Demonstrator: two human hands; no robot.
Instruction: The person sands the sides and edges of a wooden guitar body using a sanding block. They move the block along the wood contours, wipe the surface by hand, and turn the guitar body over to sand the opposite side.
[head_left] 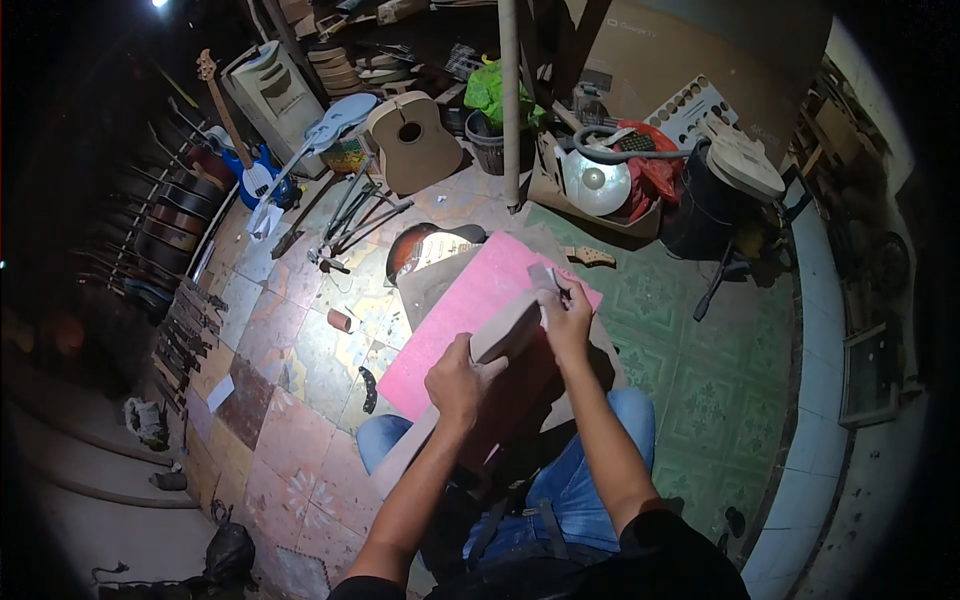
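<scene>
In front of me lies a flat pink board (440, 345), tilted across my knees. Over it curves a long pale grey-beige strip that looks like sandpaper (503, 324); its tail runs down past my left forearm. My left hand (458, 385) is closed on the strip's near part. Farther right, my right hand (566, 318) pinches its far end, where a small greyish flap sticks up between the fingers. Beyond the board, a sunburst electric guitar (408, 248) lies on the floor, its body partly covered; a pale headstock (592, 257) shows on the other side.
Guitars hang along a rack (165, 235) at left, near a blue bass (262, 178). An unfinished acoustic guitar body (413, 150) leans behind. A pole (510, 100) rises beyond the board. A cluttered box (600, 212) and black bin (697, 215) stand at far right.
</scene>
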